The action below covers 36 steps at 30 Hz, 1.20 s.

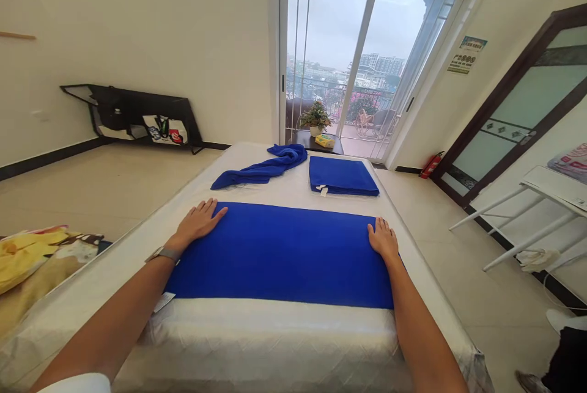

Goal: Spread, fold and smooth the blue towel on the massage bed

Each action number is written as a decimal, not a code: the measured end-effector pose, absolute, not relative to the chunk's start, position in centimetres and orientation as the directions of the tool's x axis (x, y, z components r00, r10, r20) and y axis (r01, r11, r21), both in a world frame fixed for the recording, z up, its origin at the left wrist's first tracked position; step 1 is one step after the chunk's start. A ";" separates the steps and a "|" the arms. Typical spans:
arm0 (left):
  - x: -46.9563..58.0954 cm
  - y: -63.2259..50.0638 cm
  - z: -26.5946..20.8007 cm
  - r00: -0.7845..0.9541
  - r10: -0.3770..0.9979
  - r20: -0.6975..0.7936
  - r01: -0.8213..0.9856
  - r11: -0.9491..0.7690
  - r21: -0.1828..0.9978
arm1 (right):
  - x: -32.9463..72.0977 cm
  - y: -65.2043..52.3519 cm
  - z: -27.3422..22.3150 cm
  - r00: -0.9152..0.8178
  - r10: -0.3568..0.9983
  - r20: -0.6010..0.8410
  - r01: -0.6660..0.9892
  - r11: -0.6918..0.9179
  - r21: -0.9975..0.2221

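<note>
A blue towel (284, 255) lies spread flat across the plastic-covered mattress (275, 344) in front of me. My left hand (198, 222) rests on its far left corner, fingers stretched out and palm down. On the far right corner lies my right hand (383, 237), also flat with the fingers apart. A white tag (164, 302) sticks out at the towel's near left corner. Beyond it, a crumpled blue towel (261, 170) lies to the left, and a neatly folded blue stack (343, 175) with a small white label sits to the right.
A small dark table (316, 142) with a potted plant (315, 118) and a yellow packet stands past the mattress, before a glass sliding door. Yellow cloth (32, 258) lies at the left. White-legged furniture (527, 209) and a red fire extinguisher (431, 165) are on the right.
</note>
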State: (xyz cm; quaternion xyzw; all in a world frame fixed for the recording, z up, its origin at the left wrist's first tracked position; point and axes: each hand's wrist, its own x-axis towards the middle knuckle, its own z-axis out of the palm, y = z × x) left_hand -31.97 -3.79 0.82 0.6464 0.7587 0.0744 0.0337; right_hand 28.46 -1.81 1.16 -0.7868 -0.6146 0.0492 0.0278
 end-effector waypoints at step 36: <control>-31.6 -4.6 0.6 -0.148 0.959 0.240 0.984 0.120 0.129 | 28.4 -6.8 1.4 0.208 0.977 -0.046 0.977 -0.210 -0.045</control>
